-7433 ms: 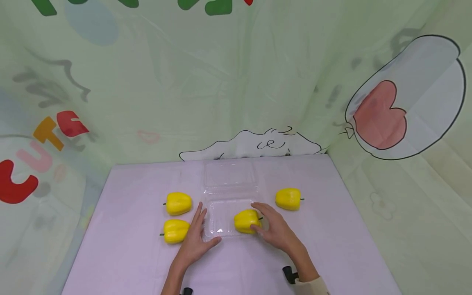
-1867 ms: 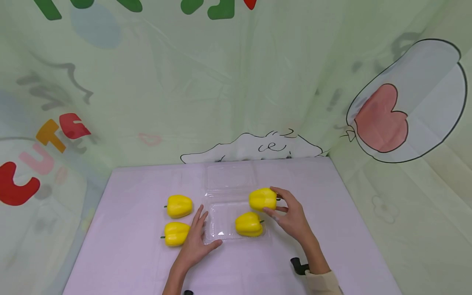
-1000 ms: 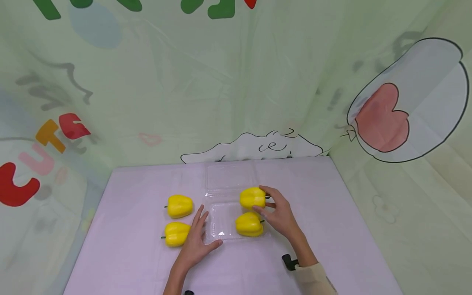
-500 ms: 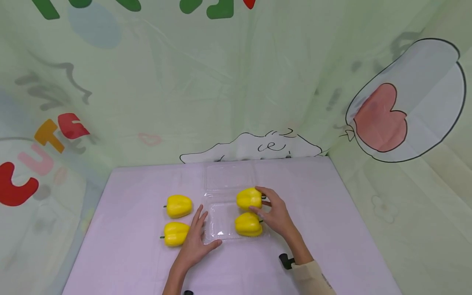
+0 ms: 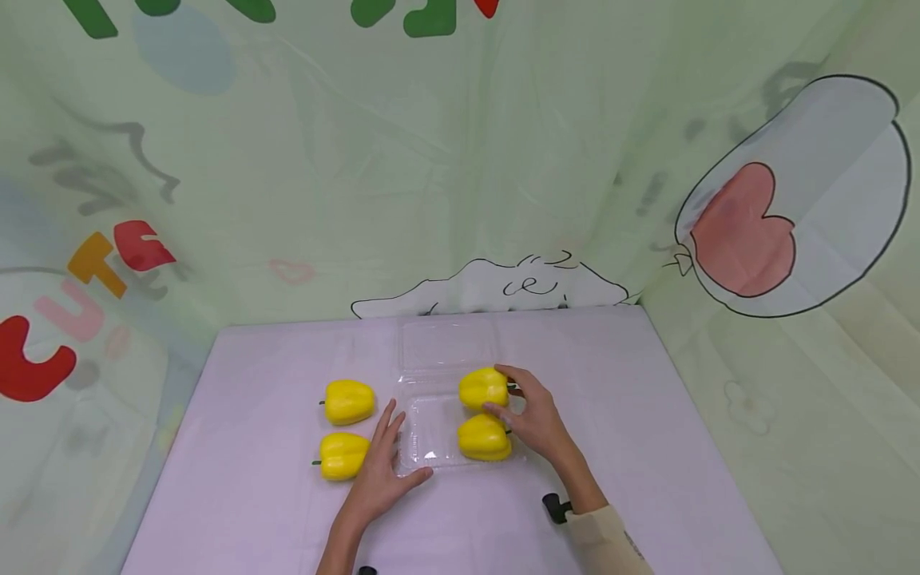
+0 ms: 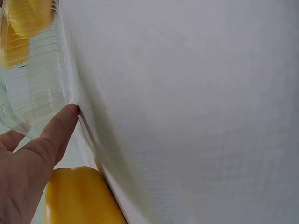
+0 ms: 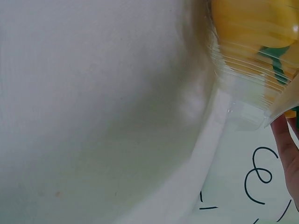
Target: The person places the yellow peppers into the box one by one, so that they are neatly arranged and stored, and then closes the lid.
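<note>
A clear plastic clamshell box [image 5: 431,431] lies with its lid folded back on the table. My right hand [image 5: 535,415] grips a yellow bell pepper [image 5: 483,389] at the back right of the box, thumb at the near side and fingers at the far side. Just in front of it, a second yellow pepper [image 5: 483,438] sits inside the box. My left hand [image 5: 378,471] rests at the box's left edge with its fingers extended, touching the wall in the left wrist view. Beneath that hand's outer side lies another yellow pepper [image 6: 84,196], partly hidden in the head view.
One more yellow pepper [image 5: 349,402] lies left of the box, behind the partly hidden one. The clear lid [image 5: 449,345] extends toward the table's back edge. A pale lilac cloth covers the table [image 5: 251,479], and printed curtains [image 5: 359,176] stand around it.
My right hand has brought a pepper from the table's right side leftward into the back right of the box, behind the pepper placed earlier. My left hand has stayed at the box's left edge.
</note>
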Demonstrator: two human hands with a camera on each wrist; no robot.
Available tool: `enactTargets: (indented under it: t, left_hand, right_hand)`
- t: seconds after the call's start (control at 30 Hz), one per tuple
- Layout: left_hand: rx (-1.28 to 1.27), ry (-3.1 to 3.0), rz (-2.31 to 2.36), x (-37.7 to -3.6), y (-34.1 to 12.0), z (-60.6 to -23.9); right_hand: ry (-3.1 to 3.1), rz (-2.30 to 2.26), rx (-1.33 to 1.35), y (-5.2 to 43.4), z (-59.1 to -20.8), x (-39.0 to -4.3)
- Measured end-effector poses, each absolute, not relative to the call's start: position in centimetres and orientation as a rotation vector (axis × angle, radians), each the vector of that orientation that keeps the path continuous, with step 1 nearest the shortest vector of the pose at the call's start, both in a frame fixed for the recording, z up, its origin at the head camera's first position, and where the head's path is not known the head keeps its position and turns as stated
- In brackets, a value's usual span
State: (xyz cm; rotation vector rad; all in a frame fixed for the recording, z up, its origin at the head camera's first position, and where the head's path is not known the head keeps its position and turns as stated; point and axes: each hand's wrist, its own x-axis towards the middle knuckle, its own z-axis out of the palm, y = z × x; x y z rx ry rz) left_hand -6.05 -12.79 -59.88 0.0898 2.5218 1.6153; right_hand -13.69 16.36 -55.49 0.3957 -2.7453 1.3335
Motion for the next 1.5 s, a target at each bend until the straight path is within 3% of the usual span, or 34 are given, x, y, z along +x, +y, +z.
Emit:
enactTargets:
  t: [1.5]
  left_hand:
    - [0.088, 2.512, 1.611, -6.08, -12.67, -59.81]
  right_hand:
    - [-2.785, 1.410, 0.374, 16.42, -55.22, -13.66]
